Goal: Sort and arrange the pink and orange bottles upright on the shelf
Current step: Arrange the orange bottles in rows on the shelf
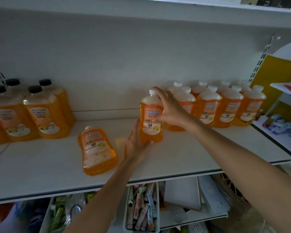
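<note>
Shelf point(175, 162) front: one fallen bottle point(97, 148) lies flat. Beside it the left hand point(136, 145) wraps the bottom of an upright orange bottle point(151, 121); the right hand point(170, 110) grips its top. More bottles point(207, 108) stand behind.

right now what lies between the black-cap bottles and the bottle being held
Head view: one orange bottle lying flat; the rest is bare shelf.

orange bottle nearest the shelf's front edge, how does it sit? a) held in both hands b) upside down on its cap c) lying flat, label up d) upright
c: the lying bottle rests flat on the shelf, label up; the left hand and right hand hold the upright bottle beside it.
</note>
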